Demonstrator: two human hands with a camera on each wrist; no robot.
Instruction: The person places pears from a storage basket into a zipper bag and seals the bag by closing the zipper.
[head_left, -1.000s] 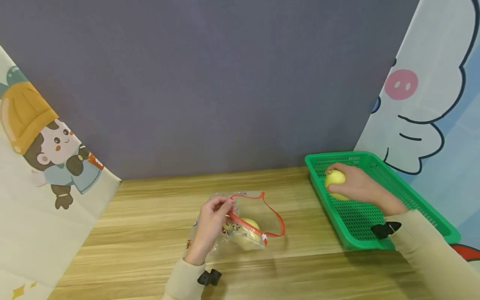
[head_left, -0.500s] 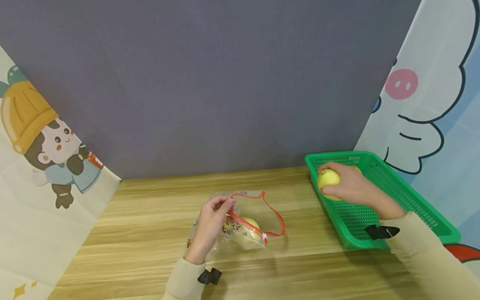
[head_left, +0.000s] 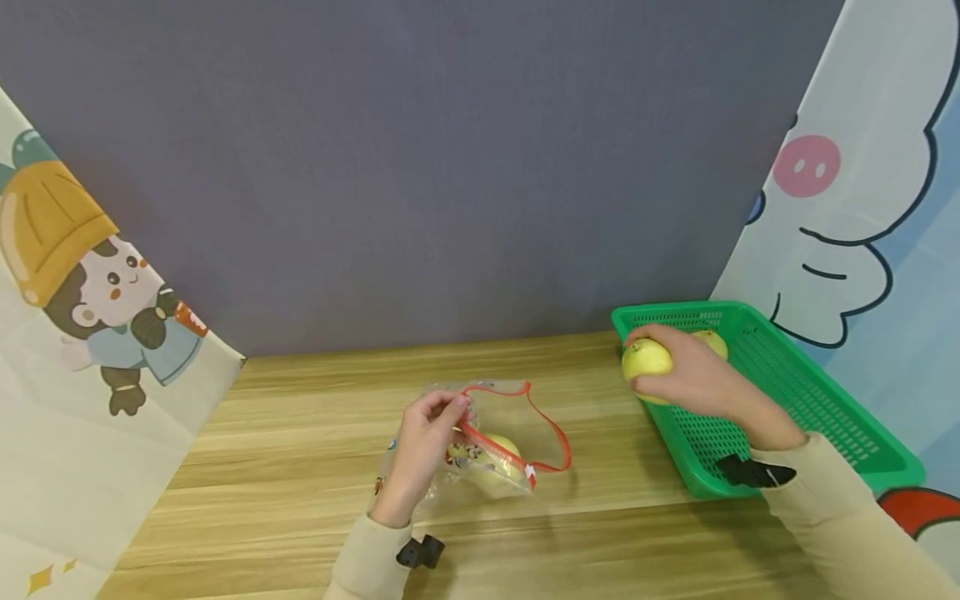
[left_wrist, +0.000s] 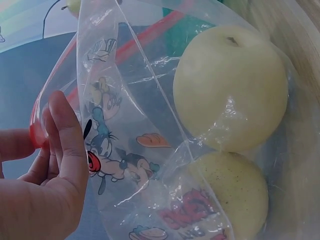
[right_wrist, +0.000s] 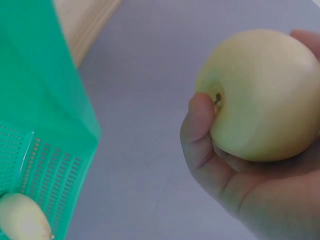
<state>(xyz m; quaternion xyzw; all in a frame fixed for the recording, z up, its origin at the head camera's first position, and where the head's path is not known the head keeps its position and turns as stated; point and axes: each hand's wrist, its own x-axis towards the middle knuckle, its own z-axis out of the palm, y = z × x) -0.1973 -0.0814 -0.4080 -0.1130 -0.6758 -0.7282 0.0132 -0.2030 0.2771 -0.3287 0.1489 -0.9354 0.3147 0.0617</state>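
My right hand (head_left: 701,375) grips a round yellow pear (head_left: 645,360) above the left rim of the green basket (head_left: 678,450). In the right wrist view the thumb lies by the stem end of this pear (right_wrist: 262,95). On the left, my left hand (head_left: 422,450) pinches the red-edged mouth of a clear plastic zip bag (head_left: 551,433) printed with cartoon figures. The bag's mouth gapes to the right. Through its plastic, the left wrist view shows an upper pear (left_wrist: 230,90) touching a lower, speckled pear (left_wrist: 232,192).
Another pear (head_left: 711,342) lies in the basket, partly behind my right hand. The wood-grain table (head_left: 300,433) runs back to a grey panel (head_left: 450,183). Cartoon-printed sheets stand at the left and right sides.
My right hand has carried its pear leftward, from inside the basket to above its left rim, uncovering the other pear. My left hand and the bag have stayed put.
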